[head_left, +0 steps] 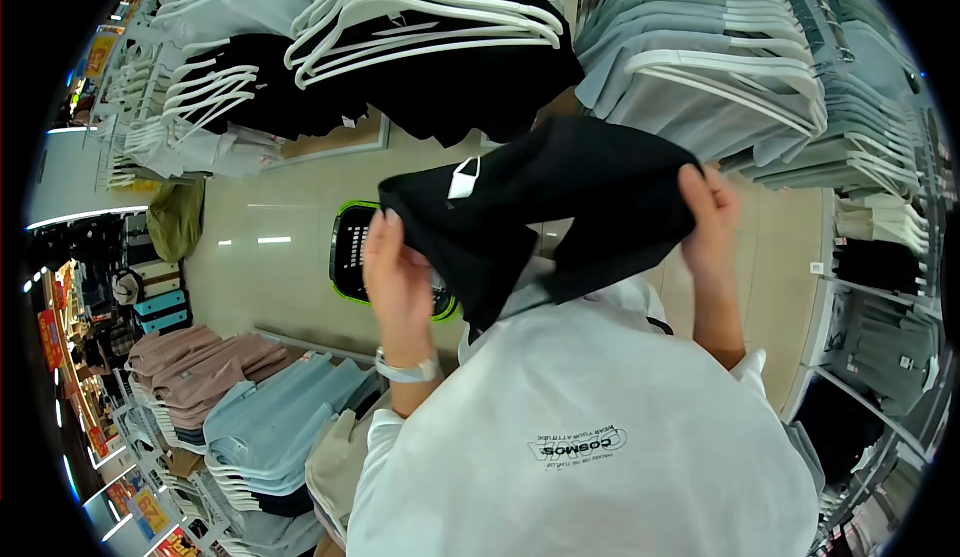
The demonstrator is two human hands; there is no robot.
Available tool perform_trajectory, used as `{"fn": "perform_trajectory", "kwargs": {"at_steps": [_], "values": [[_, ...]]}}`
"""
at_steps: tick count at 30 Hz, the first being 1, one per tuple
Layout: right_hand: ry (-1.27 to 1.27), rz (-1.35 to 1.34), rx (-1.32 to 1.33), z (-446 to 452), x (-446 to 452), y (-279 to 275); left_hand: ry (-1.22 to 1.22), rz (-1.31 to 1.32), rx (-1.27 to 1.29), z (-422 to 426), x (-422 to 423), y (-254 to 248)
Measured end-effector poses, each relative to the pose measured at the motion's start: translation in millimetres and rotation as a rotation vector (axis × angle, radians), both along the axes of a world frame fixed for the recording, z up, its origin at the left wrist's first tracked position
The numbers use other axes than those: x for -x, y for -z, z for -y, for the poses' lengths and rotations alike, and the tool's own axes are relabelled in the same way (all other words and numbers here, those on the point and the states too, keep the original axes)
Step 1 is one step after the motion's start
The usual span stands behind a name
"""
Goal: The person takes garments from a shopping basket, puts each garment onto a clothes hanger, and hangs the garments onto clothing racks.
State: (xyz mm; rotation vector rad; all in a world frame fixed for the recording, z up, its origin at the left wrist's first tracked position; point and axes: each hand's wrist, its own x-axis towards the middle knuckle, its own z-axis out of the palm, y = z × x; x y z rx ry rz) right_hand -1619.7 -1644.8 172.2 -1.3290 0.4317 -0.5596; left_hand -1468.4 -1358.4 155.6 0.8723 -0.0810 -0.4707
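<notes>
A black garment [610, 167], probably a T-shirt, is stretched out in the air in front of my chest. My left hand [395, 272] is closed on its left edge, thumb on top. On the far side, my right hand [708, 212] grips the right end, its fingers slightly blurred. A white tag [463, 178] shows on the black cloth near the left hand. The lower part of the cloth hangs in folds, partly in front of my white shirt [600, 397].
Black shirts on white hangers [430, 37] hang ahead, with pale grey-green shirts [690, 87] to their right. A black basket with a green rim [335, 257] stands on the tiled floor [265, 267]. Light blue shirts [285, 417] hang at lower left, and shelving [815, 327] lines the right.
</notes>
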Motion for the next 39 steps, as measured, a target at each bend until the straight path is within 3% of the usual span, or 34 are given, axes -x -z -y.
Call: {"fn": "perform_trajectory", "kwargs": {"at_steps": [4, 7, 10, 13, 16, 17, 18, 20, 23, 27, 31, 32, 35, 38, 39], "values": [[-0.061, -0.070, 0.232, 36.3, -5.9, -12.5, 0.016, 0.141, -0.370, -5.9, -31.7, -23.7], [-0.133, -0.126, 0.385, 47.4, -17.7, -31.1, -0.081, 0.159, -0.491, 6.6, -42.9, -34.8], [-0.149, -0.114, 0.421, 52.5, -26.8, -42.9, 0.035, 0.323, -0.463, 16.7, -53.0, -38.8], [-0.165, -0.128, 0.355, 55.4, -30.1, -48.3, -0.154, 0.212, -0.482, 37.3, -44.5, -39.0], [-0.198, -0.109, 0.415, 57.8, -25.4, -46.6, 0.061, 0.203, -0.274, 36.3, -34.3, -39.0], [-0.202, -0.099, 0.350, 58.0, -21.0, -45.6, -0.076, 0.358, -0.540, 39.3, -26.5, -34.0], [-0.208, -0.090, 0.285, 57.3, -13.7, -44.0, -0.001, 0.601, -0.733, 40.3, -23.2, -37.3], [-0.226, -0.033, 0.157, 56.3, 3.3, -35.9, 0.274, 0.708, -1.059, 33.5, -26.9, -28.5], [-0.237, 0.100, -0.007, 54.7, 29.5, -23.5, 0.347, 0.709, -0.994, 28.1, -18.9, -17.2], [-0.194, 0.137, -0.052, 60.5, 52.1, -12.3, 0.176, 0.795, -0.977, 21.9, -9.4, -4.0], [-0.381, 0.124, -0.102, 69.4, 65.3, 9.4, 0.162, 0.158, -0.436, 42.0, 15.9, -13.2], [-0.438, 0.132, -0.120, 70.5, 64.3, 15.9, 0.112, 0.192, -0.456, 50.6, 24.5, -19.3], [-1.018, -0.128, -0.198, 78.4, 47.1, 30.4, 0.345, 0.413, -0.549, 58.4, 35.6, -45.7], [-1.019, -0.272, -0.344, 33.3, 23.8, 44.2, 0.555, 0.648, -0.626, 72.4, 47.2, -70.5], [-0.950, -0.375, -0.552, 13.2, 18.6, 54.0, 0.605, 0.690, -0.622, 77.2, 52.1, -73.6]]}}
